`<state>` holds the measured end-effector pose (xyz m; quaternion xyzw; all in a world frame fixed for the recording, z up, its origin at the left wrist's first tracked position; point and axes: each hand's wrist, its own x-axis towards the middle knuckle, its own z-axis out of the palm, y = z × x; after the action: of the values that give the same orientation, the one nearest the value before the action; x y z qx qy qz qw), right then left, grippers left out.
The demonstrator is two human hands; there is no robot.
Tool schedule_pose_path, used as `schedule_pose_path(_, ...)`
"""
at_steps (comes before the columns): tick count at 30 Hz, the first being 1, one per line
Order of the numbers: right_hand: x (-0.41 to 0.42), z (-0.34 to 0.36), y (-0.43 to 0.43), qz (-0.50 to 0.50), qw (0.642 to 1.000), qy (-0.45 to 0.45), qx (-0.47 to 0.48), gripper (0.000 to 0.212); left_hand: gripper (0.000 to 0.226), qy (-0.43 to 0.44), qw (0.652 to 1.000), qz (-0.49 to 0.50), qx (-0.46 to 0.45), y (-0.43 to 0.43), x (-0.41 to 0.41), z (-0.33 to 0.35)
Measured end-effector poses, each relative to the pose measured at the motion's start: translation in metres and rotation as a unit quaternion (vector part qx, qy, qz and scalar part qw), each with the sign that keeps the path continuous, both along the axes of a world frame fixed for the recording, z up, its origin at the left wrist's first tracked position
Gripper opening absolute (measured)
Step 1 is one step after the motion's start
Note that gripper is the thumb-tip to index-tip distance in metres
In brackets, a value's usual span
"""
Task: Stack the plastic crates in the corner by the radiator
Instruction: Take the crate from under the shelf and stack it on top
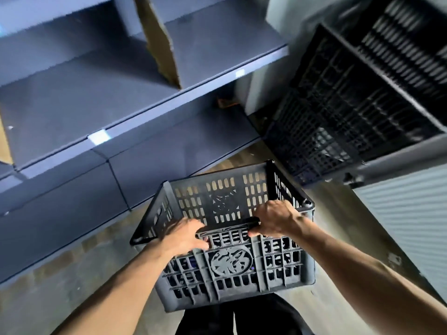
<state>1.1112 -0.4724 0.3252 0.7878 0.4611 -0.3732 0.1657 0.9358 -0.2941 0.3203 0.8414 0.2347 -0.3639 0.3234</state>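
A dark grey plastic crate (232, 269) with slotted walls and a round emblem on its near side hangs above the floor in front of me. My left hand (185, 235) grips its near rim on the left. My right hand (274, 218) grips the same rim on the right, fingers curled over the edge. A stack of black crates (343, 102) stands at the upper right, next to a white ribbed radiator (406, 218). The held crate is below and to the left of that stack, apart from it.
Dark blue shelving (96, 100) runs along the left and top, with brown cardboard pieces (160, 42) standing on it. The floor (60, 274) is pale wood. My dark trousers (232, 320) show under the crate.
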Motion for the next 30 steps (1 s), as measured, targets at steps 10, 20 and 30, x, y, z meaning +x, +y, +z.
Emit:
schedule_pose_path(10,0.058,0.084,-0.097,-0.097,0.982,-0.117,0.114,0.068,0.050,-0.117,0.986,-0.093,0.074,-0.065,0.088,0.101)
schedule_pose_path(20,0.068,0.197,-0.131,-0.135,0.944,-0.212,0.215,0.048,0.056,-0.267,0.923,-0.188,0.205,-0.067,0.136,0.191)
schedule_pose_path(30,0.043,0.245,-0.130,-0.197,0.902,-0.303,0.237,0.053,0.036,-0.368,0.849,-0.287,0.249,-0.046,0.151,0.240)
